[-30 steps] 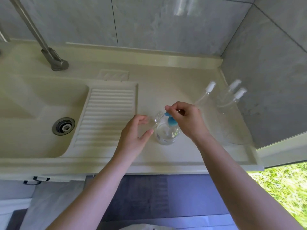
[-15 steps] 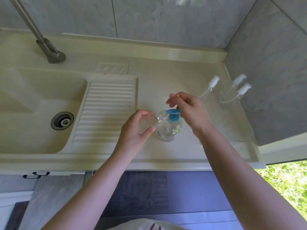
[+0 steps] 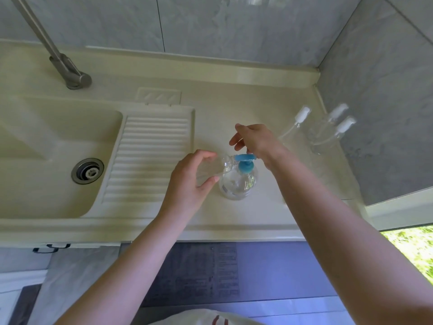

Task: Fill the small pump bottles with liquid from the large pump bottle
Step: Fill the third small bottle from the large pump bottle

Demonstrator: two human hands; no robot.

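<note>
While the cream, smooth-moulded countertop [image 3: 269, 102] fills most of the view, a large pump bottle [image 3: 237, 181] stands upright near its front edge, a rounded clear body holding clear liquid partway up, topped by a blue pump head [image 3: 244, 158] whose flat spout points toward nine o'clock. At nine o'clock of that bottle the left hand [image 3: 189, 181] curls its thumb and fingers round a small bottle [image 3: 218, 168] of clear plastic, tilted so that its open mouth sits right at the tip of the blue spout; how much liquid it holds I cannot tell. At twelve to one o'clock of the large bottle the right hand [image 3: 256, 140] hangs over the pump, its fingers loosely spread and bent, the heel of the hand against the back end of the blue head; whether it presses down is not clear. Well apart at two o'clock, close to the grey tiled wall [image 3: 375, 78], three small pump bottles [image 3: 328, 132] with white pump tops stand near one another, transparent and hard to read for contents. At nine o'clock of the hands lie a ribbed drainboard [image 3: 150, 158], a sunken basin [image 3: 46, 148] with a round metal drain [image 3: 87, 171], and at eleven o'clock a slanted metal tap [image 3: 68, 69].
</note>
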